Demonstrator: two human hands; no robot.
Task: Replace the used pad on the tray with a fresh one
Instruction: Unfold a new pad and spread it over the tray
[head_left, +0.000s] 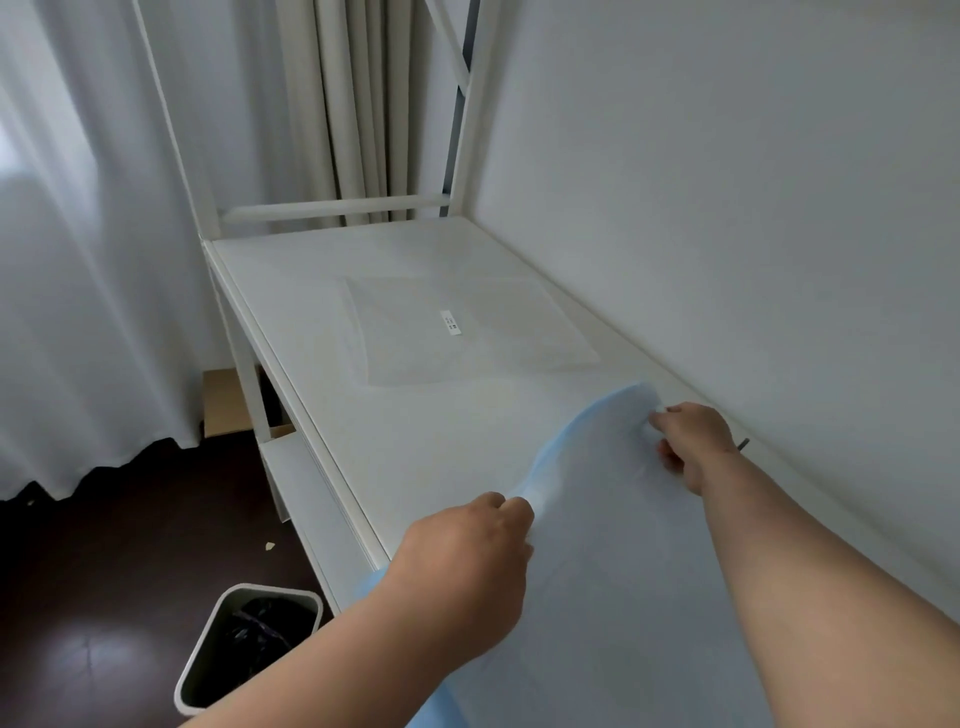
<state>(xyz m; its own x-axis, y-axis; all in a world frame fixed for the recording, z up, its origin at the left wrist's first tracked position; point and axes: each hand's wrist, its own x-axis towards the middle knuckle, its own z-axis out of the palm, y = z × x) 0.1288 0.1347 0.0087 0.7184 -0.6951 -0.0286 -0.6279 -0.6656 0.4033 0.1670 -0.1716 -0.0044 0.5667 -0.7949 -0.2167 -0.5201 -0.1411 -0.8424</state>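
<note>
Both hands on the thin white pad with pale blue backing (613, 545), draped over the near end of the white shelf-like tray (291, 332). Left hand (467, 551) pinching the pad's far edge near the tray's outer rim, fingers curled round a gathered fold; right hand (685, 441) pinching the same edge closer to the wall side of the tray, blue underside curling up between the two. Two-point hold along one edge probably to keep the sheet taut and controllable: flimsy material, would sag or fold on itself from a single pinch. Cannot tell whether this pad is the used one coming off or the fresh one going down; no stains visible either way. Flat clear plastic packet with small white label (452, 325) lying further along the tray from the pad, well apart from both hands, likely packaging or spare stock parked out of the work zone. White bin with black liner (249, 644) on the dark floor below the tray's outer rim, near the left hand's side, handy for a short drop if disposal is the step. Risk: edge slipping from one pinch and the sheet skewing.
</note>
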